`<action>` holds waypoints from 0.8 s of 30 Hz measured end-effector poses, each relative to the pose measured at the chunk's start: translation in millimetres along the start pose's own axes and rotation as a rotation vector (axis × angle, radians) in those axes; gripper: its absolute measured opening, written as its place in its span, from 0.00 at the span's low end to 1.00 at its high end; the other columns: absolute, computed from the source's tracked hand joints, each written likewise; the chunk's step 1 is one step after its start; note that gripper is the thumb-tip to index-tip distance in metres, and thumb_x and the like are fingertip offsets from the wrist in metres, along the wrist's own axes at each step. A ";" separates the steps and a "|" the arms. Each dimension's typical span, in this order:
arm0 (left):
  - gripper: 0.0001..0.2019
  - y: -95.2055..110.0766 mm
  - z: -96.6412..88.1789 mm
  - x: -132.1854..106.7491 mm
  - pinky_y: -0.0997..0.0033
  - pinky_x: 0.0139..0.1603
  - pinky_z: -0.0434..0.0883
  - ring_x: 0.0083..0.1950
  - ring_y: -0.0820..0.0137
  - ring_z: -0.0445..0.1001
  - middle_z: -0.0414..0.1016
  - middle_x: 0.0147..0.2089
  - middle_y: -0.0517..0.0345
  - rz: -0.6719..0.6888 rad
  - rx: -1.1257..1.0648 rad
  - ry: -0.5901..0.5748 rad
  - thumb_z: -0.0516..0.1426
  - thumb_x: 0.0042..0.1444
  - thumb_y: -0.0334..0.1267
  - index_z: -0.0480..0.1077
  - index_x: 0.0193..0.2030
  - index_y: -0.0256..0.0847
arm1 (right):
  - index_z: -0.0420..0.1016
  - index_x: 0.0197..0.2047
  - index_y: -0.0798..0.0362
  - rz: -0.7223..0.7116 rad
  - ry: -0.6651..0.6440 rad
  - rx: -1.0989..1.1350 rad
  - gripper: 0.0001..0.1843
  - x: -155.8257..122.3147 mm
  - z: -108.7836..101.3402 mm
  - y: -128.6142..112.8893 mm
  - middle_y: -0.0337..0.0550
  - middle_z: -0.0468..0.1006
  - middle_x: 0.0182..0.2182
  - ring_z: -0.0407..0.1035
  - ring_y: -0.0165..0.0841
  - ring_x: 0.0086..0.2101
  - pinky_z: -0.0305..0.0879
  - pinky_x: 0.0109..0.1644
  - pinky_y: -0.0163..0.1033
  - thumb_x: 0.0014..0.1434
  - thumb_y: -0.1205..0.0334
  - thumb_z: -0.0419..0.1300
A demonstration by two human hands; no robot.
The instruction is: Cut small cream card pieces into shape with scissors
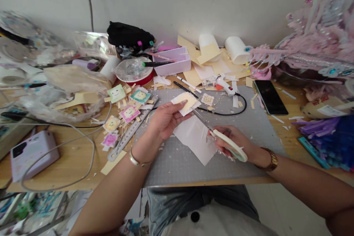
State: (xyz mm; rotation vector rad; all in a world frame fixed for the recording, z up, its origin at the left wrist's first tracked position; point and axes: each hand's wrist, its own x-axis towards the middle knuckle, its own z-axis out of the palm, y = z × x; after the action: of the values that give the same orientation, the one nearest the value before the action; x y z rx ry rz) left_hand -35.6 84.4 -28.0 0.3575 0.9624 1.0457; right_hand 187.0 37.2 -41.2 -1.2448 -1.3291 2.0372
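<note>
My left hand (169, 118) pinches a small piece of white paper (184, 104) with a pale yellow patch on it, thumb on top. My right hand (231, 142) is wrapped round the white handles of a pair of scissors (229, 143). The blades point up and left, their tips at the paper's lower right edge. Under both hands a folded white sheet (195, 140) lies on the grey cutting mat (166, 169). Left of my left hand are several coloured paper squares with drawn faces, such as a pink one (129, 113), beside a metal ruler (132, 129).
A glue gun (226, 85) with a black cord lies behind the hands, near a cream patterned piece (207, 99). A phone (270, 97) rests at right. Behind stand a lilac box (173, 61) and a red-rimmed bowl (135, 79). A lilac device (35, 155) with a looping cable sits left.
</note>
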 end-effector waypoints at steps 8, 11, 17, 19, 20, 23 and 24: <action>0.04 0.1 -2.1 2.1 0.66 0.43 0.80 0.36 0.69 0.80 0.81 0.38 0.46 0.028 -0.015 -0.007 0.61 0.54 0.26 0.76 0.37 0.29 | 0.71 0.34 0.56 0.061 0.031 -0.002 0.20 -1.2 2.0 -4.1 0.30 0.66 0.13 0.56 0.21 0.11 0.54 0.11 0.26 0.46 0.50 0.68; 0.04 2.1 -1.4 1.4 0.65 0.44 0.79 0.36 0.69 0.80 0.81 0.39 0.46 0.051 -0.014 0.019 0.60 0.54 0.25 0.76 0.36 0.29 | 0.70 0.34 0.57 0.066 0.019 -0.020 0.22 -2.9 2.7 -10.0 0.31 0.69 0.15 0.57 0.21 0.12 0.55 0.12 0.26 0.44 0.49 0.68; 0.04 2.4 -0.1 0.9 0.64 0.45 0.79 0.35 0.68 0.80 0.81 0.38 0.45 0.029 -0.008 0.013 0.60 0.55 0.26 0.76 0.37 0.29 | 0.69 0.30 0.56 0.034 0.000 -0.031 0.22 -3.0 0.3 -9.4 0.33 0.69 0.15 0.58 0.21 0.12 0.55 0.13 0.26 0.44 0.47 0.68; 0.05 1.6 0.3 0.8 0.65 0.44 0.80 0.35 0.68 0.80 0.82 0.38 0.45 0.024 -0.001 0.014 0.59 0.55 0.26 0.76 0.37 0.29 | 0.68 0.29 0.55 0.023 -0.010 -0.023 0.22 -2.0 -0.8 -6.4 0.33 0.69 0.15 0.58 0.21 0.12 0.55 0.13 0.26 0.45 0.46 0.68; 0.05 1.2 0.5 0.6 0.65 0.44 0.80 0.35 0.68 0.80 0.82 0.38 0.45 0.021 0.005 0.016 0.59 0.55 0.25 0.76 0.38 0.29 | 0.67 0.28 0.55 0.019 -0.012 -0.016 0.22 -1.6 -1.1 -5.2 0.33 0.68 0.15 0.58 0.21 0.12 0.55 0.13 0.26 0.46 0.46 0.68; 0.05 0.4 1.0 0.2 0.65 0.44 0.80 0.35 0.69 0.80 0.82 0.38 0.46 0.014 0.018 0.022 0.60 0.55 0.26 0.76 0.37 0.30 | 0.66 0.27 0.55 0.016 -0.005 -0.009 0.22 -0.9 -0.1 -4.9 0.32 0.67 0.15 0.57 0.21 0.12 0.53 0.12 0.26 0.46 0.45 0.67; 0.05 0.3 1.0 0.1 0.65 0.45 0.80 0.35 0.69 0.80 0.82 0.39 0.46 0.014 0.020 0.022 0.60 0.54 0.26 0.77 0.37 0.30 | 0.66 0.26 0.55 0.016 0.002 -0.011 0.22 -0.9 0.8 -5.8 0.32 0.67 0.15 0.57 0.21 0.12 0.53 0.12 0.26 0.47 0.45 0.67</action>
State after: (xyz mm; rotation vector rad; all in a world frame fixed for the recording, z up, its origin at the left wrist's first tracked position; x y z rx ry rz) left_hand -34.9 84.8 -27.3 0.3704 0.9916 1.0549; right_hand 186.1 38.8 -35.6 -1.2659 -1.3355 2.0417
